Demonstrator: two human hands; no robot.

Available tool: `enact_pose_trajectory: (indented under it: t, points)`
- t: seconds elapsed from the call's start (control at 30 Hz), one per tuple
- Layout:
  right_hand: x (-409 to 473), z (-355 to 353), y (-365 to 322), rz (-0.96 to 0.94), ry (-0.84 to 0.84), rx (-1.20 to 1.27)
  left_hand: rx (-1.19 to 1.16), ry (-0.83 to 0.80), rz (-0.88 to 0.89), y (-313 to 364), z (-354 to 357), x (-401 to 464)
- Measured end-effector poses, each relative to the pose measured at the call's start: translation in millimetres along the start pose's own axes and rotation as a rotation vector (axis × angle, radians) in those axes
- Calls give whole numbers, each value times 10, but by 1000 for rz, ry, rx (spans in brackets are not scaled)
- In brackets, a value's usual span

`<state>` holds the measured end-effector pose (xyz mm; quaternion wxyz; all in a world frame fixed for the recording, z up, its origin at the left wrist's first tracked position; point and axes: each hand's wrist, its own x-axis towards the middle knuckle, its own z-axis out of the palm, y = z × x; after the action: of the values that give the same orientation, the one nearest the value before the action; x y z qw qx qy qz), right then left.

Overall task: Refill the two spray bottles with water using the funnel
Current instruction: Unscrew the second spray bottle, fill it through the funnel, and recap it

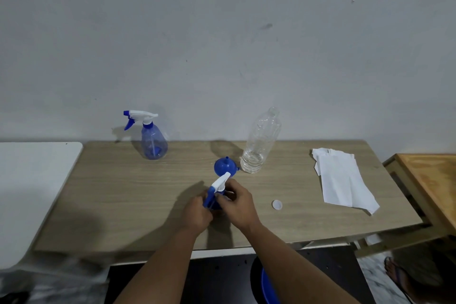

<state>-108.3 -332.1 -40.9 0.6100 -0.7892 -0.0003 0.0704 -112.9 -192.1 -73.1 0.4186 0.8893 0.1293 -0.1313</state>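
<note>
Hands: low centre of the frame, my left hand grips the body of the near sprayer, fingers curled round it; my right hand pinches the collar under its white head. I judge I am turning the head, on or off I cannot tell.
Near sprayer: mostly hidden by my hands, so I cannot see its level.
Funnel: just above my hands, lying spout up, unused, within easy reach.
Water bottle: right of the funnel, open, only a little water at the bottom.
Cap: loose, right of my hands.
Far sprayer: upper left of the table, head on, looks nearly empty.
Paper: right side, probably for spills.
Bucket: blue, bottom edge, under the table; contents unseen.
</note>
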Motion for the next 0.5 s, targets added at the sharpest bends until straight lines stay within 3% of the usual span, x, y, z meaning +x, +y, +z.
enact_pose_trajectory:
  t: [0.17,0.33,0.5]
  points:
    - [22,73,5,103,117,2,7,-9,-54,0,14,0]
    - [16,35,-24,72,-4,26,-17,-25,17,15,-18,-8]
    - [16,57,7,105,109,-39,14,-46,-47,39,-15,-33]
